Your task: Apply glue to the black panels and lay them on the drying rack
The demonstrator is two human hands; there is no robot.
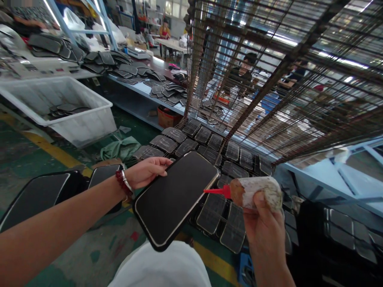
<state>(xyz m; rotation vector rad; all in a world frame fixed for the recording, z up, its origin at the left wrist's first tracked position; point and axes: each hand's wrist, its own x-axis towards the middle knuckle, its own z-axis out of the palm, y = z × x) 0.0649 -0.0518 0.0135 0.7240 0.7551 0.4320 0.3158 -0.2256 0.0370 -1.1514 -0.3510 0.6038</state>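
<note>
My left hand (149,170) grips the upper left edge of a black rounded-rectangle panel (176,195), thumb on its face and the other fingers out of sight beneath. A pale line runs along the panel's border. In my right hand (265,223) is a worn white squeeze bottle (259,191), lying sideways with its red nozzle (217,191) pointing left. The nozzle's tip is at the panel's right edge, on or just over the pale line. Below and behind, many similar black panels (211,213) lie in rows on a wire rack.
Raised wire shelves (287,52) lean over the rack at the upper right. A white plastic bin (98,115) with a few black pieces stands at left. Piles of black pieces (167,91) cover a long bench behind. Black panels (38,195) sit at lower left. Other people (241,71) are farther back.
</note>
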